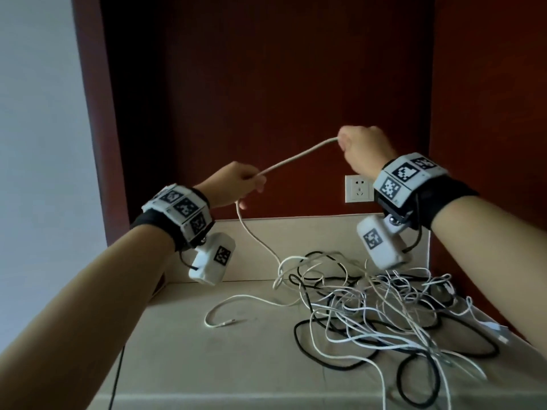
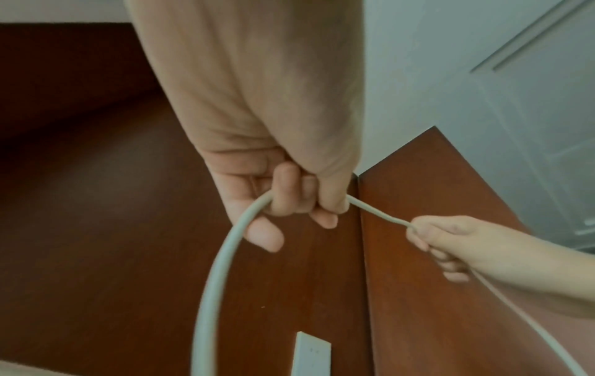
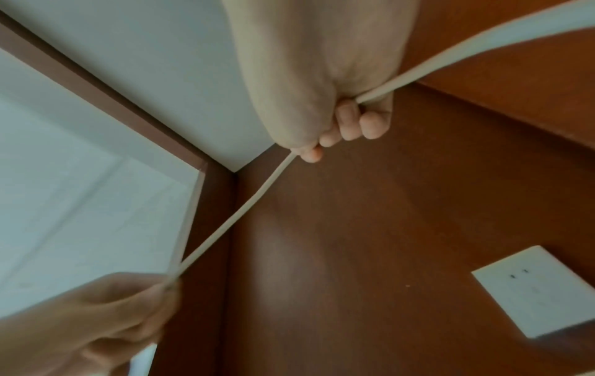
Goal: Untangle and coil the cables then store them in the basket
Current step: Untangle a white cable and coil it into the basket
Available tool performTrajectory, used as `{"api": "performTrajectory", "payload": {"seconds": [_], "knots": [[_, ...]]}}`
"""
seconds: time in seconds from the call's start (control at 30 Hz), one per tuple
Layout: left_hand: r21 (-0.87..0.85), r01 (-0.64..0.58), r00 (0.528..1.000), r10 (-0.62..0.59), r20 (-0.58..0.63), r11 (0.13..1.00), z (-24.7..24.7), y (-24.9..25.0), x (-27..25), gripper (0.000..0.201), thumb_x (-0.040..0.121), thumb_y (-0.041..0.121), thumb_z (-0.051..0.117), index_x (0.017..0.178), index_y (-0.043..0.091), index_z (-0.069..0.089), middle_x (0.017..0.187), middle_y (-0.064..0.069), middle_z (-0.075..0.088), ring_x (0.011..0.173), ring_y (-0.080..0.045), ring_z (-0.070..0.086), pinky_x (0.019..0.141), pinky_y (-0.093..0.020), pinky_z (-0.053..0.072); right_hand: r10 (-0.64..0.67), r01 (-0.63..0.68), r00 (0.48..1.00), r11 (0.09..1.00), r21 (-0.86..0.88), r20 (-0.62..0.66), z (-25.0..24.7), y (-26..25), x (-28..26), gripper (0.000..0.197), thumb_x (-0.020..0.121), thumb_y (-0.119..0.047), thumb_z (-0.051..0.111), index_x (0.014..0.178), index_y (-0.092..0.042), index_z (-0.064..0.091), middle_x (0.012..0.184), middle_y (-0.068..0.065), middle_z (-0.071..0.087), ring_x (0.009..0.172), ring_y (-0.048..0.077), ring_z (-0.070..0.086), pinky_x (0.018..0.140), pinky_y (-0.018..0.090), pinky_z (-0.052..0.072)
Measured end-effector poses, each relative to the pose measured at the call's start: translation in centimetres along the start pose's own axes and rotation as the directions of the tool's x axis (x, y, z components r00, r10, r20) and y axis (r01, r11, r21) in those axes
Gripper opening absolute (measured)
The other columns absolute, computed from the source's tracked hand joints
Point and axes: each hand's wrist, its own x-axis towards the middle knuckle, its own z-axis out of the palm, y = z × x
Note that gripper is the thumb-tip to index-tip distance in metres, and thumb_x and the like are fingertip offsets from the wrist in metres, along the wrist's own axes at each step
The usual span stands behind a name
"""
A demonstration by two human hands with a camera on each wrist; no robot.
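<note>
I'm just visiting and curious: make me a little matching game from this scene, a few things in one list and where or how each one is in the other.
Things:
1. left hand
2. right hand
3. tangled cables
4. wall socket

Places or states:
A. lying in a heap on the table
B. grips the higher end of the stretched white cable
C. fixed to the dark red panel just above the table
D. grips the lower end of the stretched cable, which then droops to the heap

Pairs: 1-D, 2-B, 3-A, 4-C
</note>
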Motion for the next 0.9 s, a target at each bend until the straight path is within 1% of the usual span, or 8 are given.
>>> {"api": "performTrajectory", "payload": {"seconds": [0.2,0.33,0.43,0.57,0.63,0.7,0.8,0.9], "knots": [[0.121,0.066,0.987,-0.082,0.136,0.99,1.0,-2.7,-1.9,0.032,0.098,0.014,0.043,0.068,0.022,0.052,0.063,0.002,0.048,0.062,-0.014,0.044,0.061,-0.024,0.036,0.097,-0.094,0.994,0.993,-0.066,0.041,1.5,1.9,-2.0,0.017,0.092,-0.003,0.039,0.082,-0.013,0.047,0.08,0.017,0.05,0.071,0.031,0.048,0.057,0.034,0.033],[0.411,0.106,0.957,-0.206,0.207,0.905,2.1,-5.5,-3.3,0.026,0.096,0.012,0.04,0.074,0.023,0.046,0.074,0.003,0.057,0.08,-0.019,0.055,0.076,-0.029,0.045,0.179,-0.163,0.98,0.972,-0.168,0.086,1.3,2.8,-2.1,0.017,0.093,-0.003,0.038,0.095,-0.004,0.055,0.078,0.015,0.047,0.072,0.03,0.047,0.059,0.033,0.035],[0.469,0.141,0.945,-0.261,0.2,0.872,2.1,-6.5,-4.1,0.03,0.09,0.002,0.038,0.07,0.024,0.041,0.072,0.01,0.055,0.079,-0.017,0.053,0.069,-0.028,0.04,0.209,-0.167,0.965,0.955,-0.244,0.158,1.6,3.2,-2.3,0.028,0.096,0.0,0.035,0.109,0.0,0.059,0.092,0.018,0.056,0.085,0.032,0.054,0.068,0.033,0.044],[0.225,0.217,0.969,-0.238,0.069,0.95,2.0,-5.1,-3.4,0.026,0.097,0.007,0.039,0.095,0.007,0.065,0.099,-0.009,0.064,0.096,-0.022,0.058,0.075,-0.024,0.038,0.327,-0.29,0.902,0.943,-0.165,0.282,3.9,3.2,-3.4,0.031,0.093,-0.004,0.042,0.116,-0.005,0.063,0.12,0.019,0.059,0.111,0.036,0.054,0.091,0.039,0.048],[0.076,0.242,0.97,-0.239,-0.041,0.967,1.7,-4.0,-2.4,0.024,0.094,0.006,0.044,0.09,0.006,0.068,0.084,-0.006,0.064,0.076,-0.01,0.061,0.063,-0.02,0.044,0.328,-0.321,0.873,0.944,-0.081,0.362,5.1,2.5,-3.6,0.038,0.09,-0.005,0.047,0.126,-0.011,0.057,0.132,0.015,0.052,0.12,0.033,0.049,0.099,0.038,0.043],[-0.057,0.25,0.96,-0.255,-0.114,0.967,1.3,-2.8,-1.4,0.027,0.091,0.005,0.047,0.073,0.015,0.065,0.067,-0.002,0.06,0.055,-0.006,0.056,0.045,-0.014,0.045,0.211,-0.244,0.909,0.969,0.048,0.359,5.7,0.6,-3.5,0.052,0.085,-0.002,0.049,0.136,-0.011,0.044,0.142,0.014,0.04,0.131,0.031,0.036,0.108,0.039,0.033],[-0.221,0.27,0.939,-0.307,-0.157,0.937,0.8,-0.8,0.1,0.02,0.09,0.007,0.053,0.075,0.012,0.065,0.06,-0.003,0.056,0.053,-0.011,0.054,0.046,-0.02,0.053,-0.04,-0.014,0.985,0.951,0.308,0.17,5.3,-3.8,-4.6,0.038,0.083,-0.004,0.053,0.12,-0.006,0.048,0.124,0.014,0.046,0.117,0.028,0.041,0.099,0.035,0.033],[-0.382,0.329,0.894,-0.415,-0.168,0.864,-0.1,0.7,1.2,0.012,0.089,0.009,0.059,0.081,0.002,0.063,0.062,-0.006,0.055,0.051,-0.012,0.056,0.047,-0.028,0.056,-0.213,0.064,0.916,0.914,0.401,0.34,4.7,-6.9,-7.1,0.018,0.091,-0.035,0.053,0.099,-0.019,0.051,0.098,-0.001,0.051,0.094,0.017,0.047,0.081,0.033,0.04]]}}
